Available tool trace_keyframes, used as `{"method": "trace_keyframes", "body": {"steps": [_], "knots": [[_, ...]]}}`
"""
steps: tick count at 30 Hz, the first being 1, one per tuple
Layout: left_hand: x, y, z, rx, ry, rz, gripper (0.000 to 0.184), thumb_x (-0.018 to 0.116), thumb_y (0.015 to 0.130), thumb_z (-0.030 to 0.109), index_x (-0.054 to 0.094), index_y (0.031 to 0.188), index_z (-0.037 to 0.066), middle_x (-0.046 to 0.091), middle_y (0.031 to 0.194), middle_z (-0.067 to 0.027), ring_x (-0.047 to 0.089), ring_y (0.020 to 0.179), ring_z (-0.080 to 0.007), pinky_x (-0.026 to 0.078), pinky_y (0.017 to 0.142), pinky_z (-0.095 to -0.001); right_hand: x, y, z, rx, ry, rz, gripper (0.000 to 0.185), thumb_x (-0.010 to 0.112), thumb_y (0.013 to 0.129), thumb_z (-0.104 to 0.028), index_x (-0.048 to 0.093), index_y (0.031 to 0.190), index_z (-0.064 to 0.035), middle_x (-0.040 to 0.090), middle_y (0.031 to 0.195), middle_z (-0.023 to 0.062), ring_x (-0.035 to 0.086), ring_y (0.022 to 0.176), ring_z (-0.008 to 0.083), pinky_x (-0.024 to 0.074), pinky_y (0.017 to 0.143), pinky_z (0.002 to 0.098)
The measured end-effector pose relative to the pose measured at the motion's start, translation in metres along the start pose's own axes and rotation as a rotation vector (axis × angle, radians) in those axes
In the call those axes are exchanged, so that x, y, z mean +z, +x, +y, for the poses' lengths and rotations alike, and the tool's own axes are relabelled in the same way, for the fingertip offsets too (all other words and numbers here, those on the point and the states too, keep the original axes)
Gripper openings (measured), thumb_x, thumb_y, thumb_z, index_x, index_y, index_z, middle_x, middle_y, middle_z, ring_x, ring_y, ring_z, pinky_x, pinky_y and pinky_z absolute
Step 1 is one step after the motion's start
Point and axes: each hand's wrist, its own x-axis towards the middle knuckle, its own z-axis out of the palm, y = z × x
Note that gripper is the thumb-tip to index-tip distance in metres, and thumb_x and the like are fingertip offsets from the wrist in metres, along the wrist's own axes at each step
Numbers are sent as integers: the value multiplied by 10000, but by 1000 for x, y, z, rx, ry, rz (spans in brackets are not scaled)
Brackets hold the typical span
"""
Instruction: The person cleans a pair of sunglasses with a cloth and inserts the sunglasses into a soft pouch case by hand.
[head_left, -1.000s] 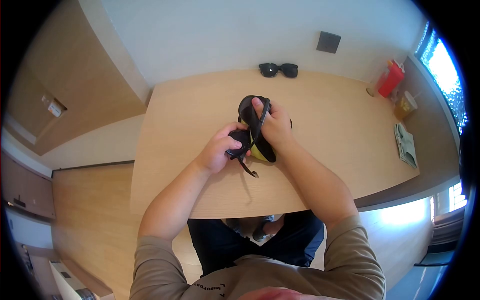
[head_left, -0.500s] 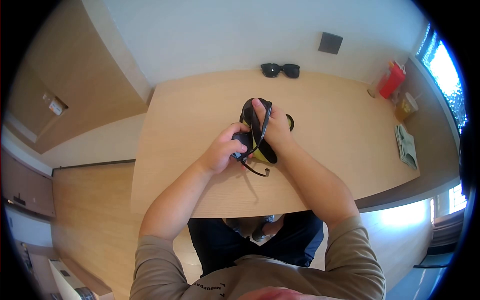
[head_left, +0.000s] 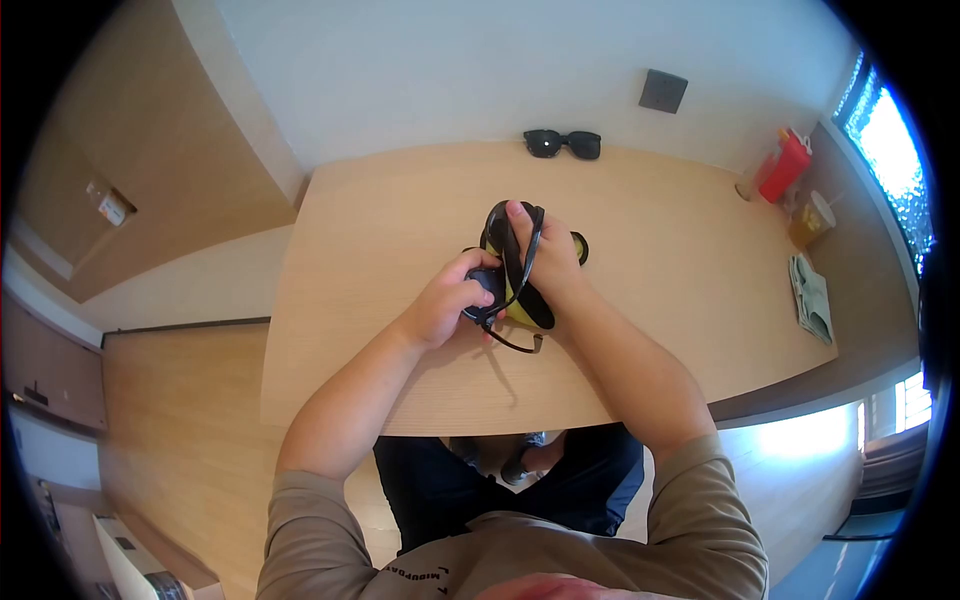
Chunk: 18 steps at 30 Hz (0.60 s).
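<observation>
**Dark glasses (head_left: 486,281) held above the table (head_left: 380,220)**

The left hand (head_left: 445,305) pinches the glasses, thumb over a lens — gripping the frame instead would avoid smudges. The right hand (head_left: 553,255) is closed around a black-and-yellow case (head_left: 530,310), whose contents are hidden. Beyond stand a cup (head_left: 812,218) and a red container (head_left: 785,168) — contents unclear.

Pale tan wood with fine grain makes up the bench (head_left: 370,220). Between its near and far edges, black glasses (head_left: 484,278) meet a black and yellow-green case (head_left: 512,262). At the far edge, sunglasses (head_left: 563,144) show black; toward the far right corner, I see a red container (head_left: 785,167); along the right edge, a pale green cloth (head_left: 811,298).
</observation>
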Motion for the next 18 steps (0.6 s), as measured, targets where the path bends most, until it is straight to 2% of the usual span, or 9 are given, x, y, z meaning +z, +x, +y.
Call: {"method": "trace_keyframes", "body": {"steps": [6,9,12,15,18], "knots": [[0,0,-1,-4,-17,15,414,510,776,113,437,1162,-17,580,872,-144,601,751,-213,546,544,-342,8,-11,-14,51,38,40,374,708,858,-320,657,965,35,666,836,67,608,734,125,492,640,265],[-3,2,-4,-2,-3,-21,412,507,774,114,442,1160,-14,579,874,-141,601,758,-211,547,545,-341,7,-11,-17,6,-37,-9,273,719,864,-283,651,900,-21,640,756,19,580,654,98,477,583,243],[-5,1,-4,-15,-21,-26,416,507,771,115,446,1163,-12,578,880,-139,601,768,-210,547,544,-340,5,-12,-21,35,-48,-40,276,724,860,-277,653,905,-14,652,771,30,588,670,96,482,592,249],[-6,2,-4,-24,-39,0,424,508,770,116,442,1169,-13,580,869,-144,603,750,-212,544,539,-342,4,-7,-12,-14,-111,-31,350,694,873,-314,659,934,30,661,807,57,594,710,117,484,628,265],[-5,1,-2,-24,-49,4,427,509,771,111,438,1173,-15,586,852,-147,606,728,-214,539,533,-342,2,-4,-7,22,-66,-3,389,639,908,-365,656,920,23,654,798,50,583,699,109,473,615,262]]}}
